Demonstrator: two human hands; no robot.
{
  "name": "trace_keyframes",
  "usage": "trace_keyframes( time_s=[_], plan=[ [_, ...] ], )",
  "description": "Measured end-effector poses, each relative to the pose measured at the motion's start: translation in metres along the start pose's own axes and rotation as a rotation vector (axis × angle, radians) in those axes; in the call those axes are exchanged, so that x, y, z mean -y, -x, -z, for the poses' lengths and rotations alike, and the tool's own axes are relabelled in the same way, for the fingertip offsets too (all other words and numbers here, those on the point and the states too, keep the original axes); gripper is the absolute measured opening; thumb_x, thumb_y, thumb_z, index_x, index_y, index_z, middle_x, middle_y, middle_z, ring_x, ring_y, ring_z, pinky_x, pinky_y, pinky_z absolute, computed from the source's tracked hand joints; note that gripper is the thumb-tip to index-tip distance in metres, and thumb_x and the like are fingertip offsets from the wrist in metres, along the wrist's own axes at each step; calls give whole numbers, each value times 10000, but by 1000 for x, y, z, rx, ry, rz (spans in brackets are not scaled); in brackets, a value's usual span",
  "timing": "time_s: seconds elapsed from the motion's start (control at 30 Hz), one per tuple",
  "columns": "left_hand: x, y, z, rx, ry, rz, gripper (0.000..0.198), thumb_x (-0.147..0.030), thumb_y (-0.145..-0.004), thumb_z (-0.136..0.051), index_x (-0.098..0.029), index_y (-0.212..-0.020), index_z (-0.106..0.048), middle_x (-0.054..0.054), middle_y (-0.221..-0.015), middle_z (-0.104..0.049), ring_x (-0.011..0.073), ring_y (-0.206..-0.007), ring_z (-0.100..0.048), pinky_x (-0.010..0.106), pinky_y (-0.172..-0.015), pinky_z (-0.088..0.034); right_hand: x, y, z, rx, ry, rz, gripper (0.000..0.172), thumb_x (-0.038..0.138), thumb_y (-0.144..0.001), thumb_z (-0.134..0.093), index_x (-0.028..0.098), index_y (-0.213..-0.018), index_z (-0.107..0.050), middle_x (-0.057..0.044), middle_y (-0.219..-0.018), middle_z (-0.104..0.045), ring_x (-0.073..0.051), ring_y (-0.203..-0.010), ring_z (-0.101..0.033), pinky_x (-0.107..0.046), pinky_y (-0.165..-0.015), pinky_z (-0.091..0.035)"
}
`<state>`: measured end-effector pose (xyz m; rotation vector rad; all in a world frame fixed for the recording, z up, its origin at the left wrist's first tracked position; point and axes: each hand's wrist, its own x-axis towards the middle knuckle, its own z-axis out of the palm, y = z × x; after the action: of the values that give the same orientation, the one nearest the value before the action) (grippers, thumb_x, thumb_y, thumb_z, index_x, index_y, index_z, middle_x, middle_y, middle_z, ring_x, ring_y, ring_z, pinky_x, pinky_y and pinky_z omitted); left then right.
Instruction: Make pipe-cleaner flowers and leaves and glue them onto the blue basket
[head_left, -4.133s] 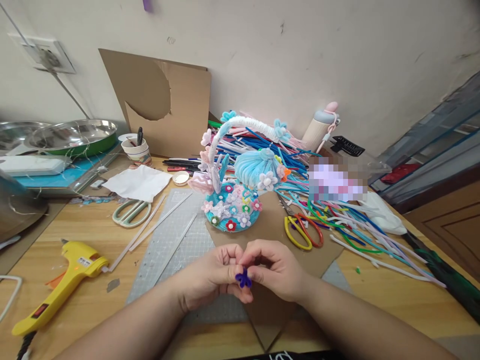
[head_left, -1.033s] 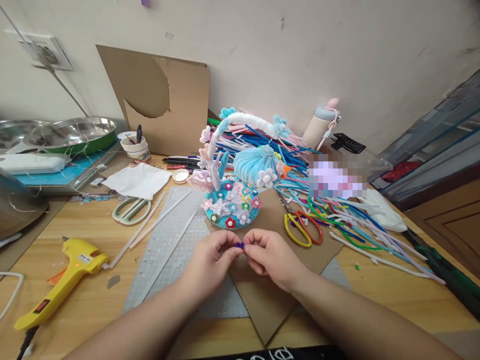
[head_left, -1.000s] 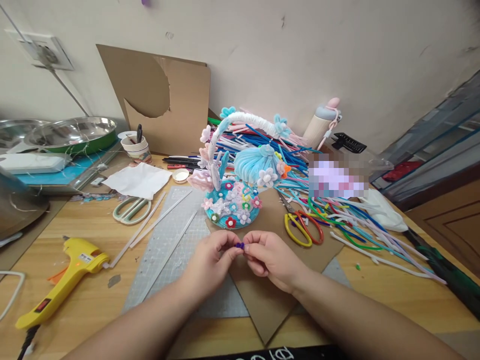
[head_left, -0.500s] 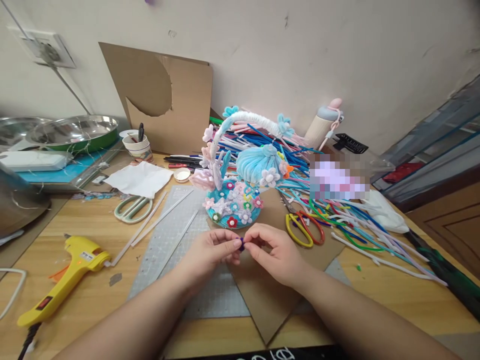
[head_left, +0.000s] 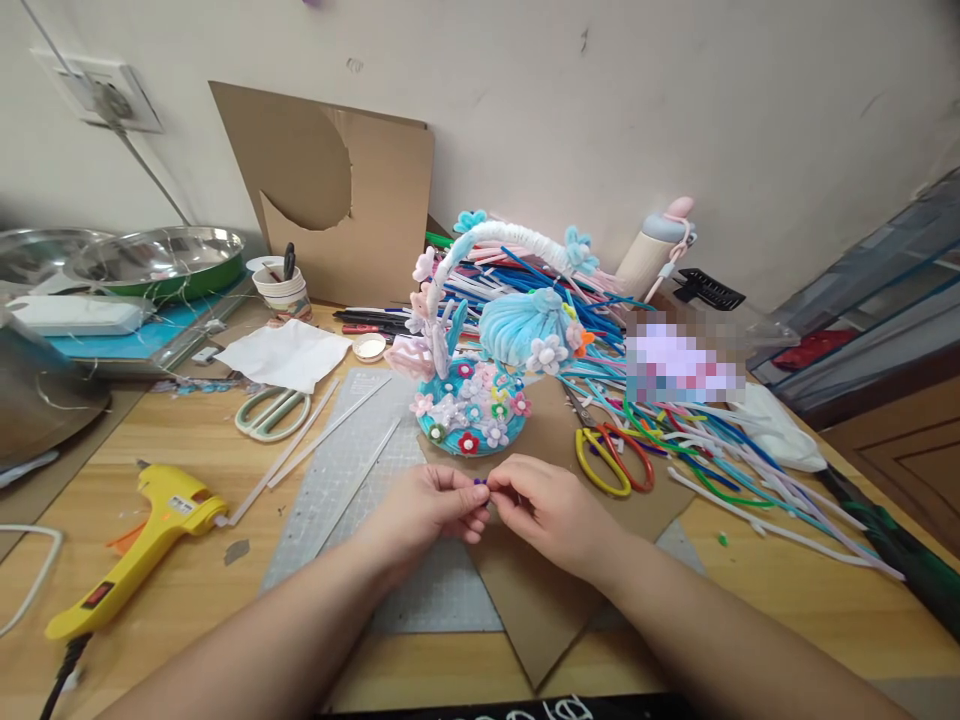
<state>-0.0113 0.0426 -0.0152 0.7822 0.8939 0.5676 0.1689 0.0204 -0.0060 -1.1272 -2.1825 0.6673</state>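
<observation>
Between the fingertips of my left hand (head_left: 442, 503) and my right hand (head_left: 541, 505) is a tiny dark purple piece (head_left: 481, 483), mostly covered, perhaps a bit of pipe cleaner. Both hands pinch at it above the cardboard and the grey cutting mat (head_left: 420, 590). Just beyond them stands a flower-covered blue basket (head_left: 431, 440) with a white wrapped handle (head_left: 510, 235). A fluffy blue shell shape (head_left: 517, 328) sits in its upper part. Orange-and-yellow-handled scissors (head_left: 604, 462) lie right of my right hand.
A yellow glue gun (head_left: 139, 550) lies at left, beside green-handled scissors (head_left: 274, 415) and clear glue sticks (head_left: 356, 485). Many pipe cleaners (head_left: 720, 455) spread across the right and back. A cut cardboard sheet (head_left: 390, 200) leans on the wall. A cup (head_left: 283, 292) stands at back left.
The whole view has shifted slightly, with things appearing a little further right. My hands stay together, and less of the purple piece shows between the fingers.
</observation>
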Motion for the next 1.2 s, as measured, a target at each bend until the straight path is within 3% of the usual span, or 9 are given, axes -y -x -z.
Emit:
trace_keyframes(
  time_s=[0.2,0.33,0.4,0.5,0.6,0.67,0.83,1.03,1.2],
  plan=[
    [1,-2,-2,-22,8,-110,276,-297,-584,-813,-119,-717,-651,9,-691,-661,110,-637,-606,279,-703,-480,-1,2,-4,-100,40,-22,118,165,-867,-461,201,-788,-541,-21,-733,-550,-135,-653,-493,-251,-588,-371],
    [0,-2,-5,-74,-71,-204,223,-277,-598,-791,-127,-657,-637,-7,-591,-631,99,-562,-559,244,-609,-443,3,2,-9,-177,-81,-115,105,186,-835,-496,201,-747,-552,-18,-705,-547,-133,-633,-495,-249,-567,-375],
    [0,-1,-7,-113,-152,-273,185,-262,-607,-776,-137,-645,-645,-4,-582,-637,109,-558,-555,242,-585,-428,5,2,-14,-201,-284,-281,95,213,-800,-533,197,-707,-539,4,-629,-526,-115,-549,-470,-235,-503,-353],
    [-1,2,-8,-190,-355,-413,104,-235,-642,-738,-154,-657,-674,21,-656,-679,150,-637,-593,270,-638,-444,6,-1,-21,-116,-774,-585,104,250,-757,-549,189,-690,-497,69,-477,-421,-64,-383,-337,-203,-395,-247],
    [-2,3,-6,-198,-525,-450,69,-224,-683,-698,-158,-675,-684,37,-699,-692,167,-683,-604,283,-671,-443,3,-3,-20,-19,-1027,-704,134,276,-748,-556,180,-697,-477,92,-454,-387,-41,-348,-284,-185,-375,-188],
    [-4,2,-3,-163,-504,-375,94,-239,-687,-698,-150,-690,-672,28,-669,-675,149,-634,-584,268,-621,-429,1,-4,-14,7,-937,-652,159,310,-777,-564,177,-729,-491,80,-476,-421,-51,-370,-338,-184,-383,-222],
    [-9,0,2,-9,-357,-206,196,-304,-664,-735,-128,-678,-649,3,-576,-630,105,-535,-537,234,-552,-398,1,-3,3,-35,-537,-335,90,271,-821,-571,183,-804,-568,15,-702,-538,-93,-590,-480,-208,-520,-366],
    [-11,2,2,108,-107,-156,298,-402,-683,-733,-117,-666,-648,23,-627,-654,105,-569,-571,247,-606,-443,2,-1,2,22,-569,-346,106,283,-857,-531,187,-817,-549,16,-707,-551,-89,-556,-496,-211,-519,-401],
    [-9,1,4,142,-101,-108,327,-415,-670,-747,-104,-677,-645,22,-614,-651,99,-543,-562,244,-576,-448,1,0,-1,-31,-320,-203,67,189,-822,-533,179,-781,-586,6,-696,-566,-94,-576,-486,-202,-517,-387]
  ],
)
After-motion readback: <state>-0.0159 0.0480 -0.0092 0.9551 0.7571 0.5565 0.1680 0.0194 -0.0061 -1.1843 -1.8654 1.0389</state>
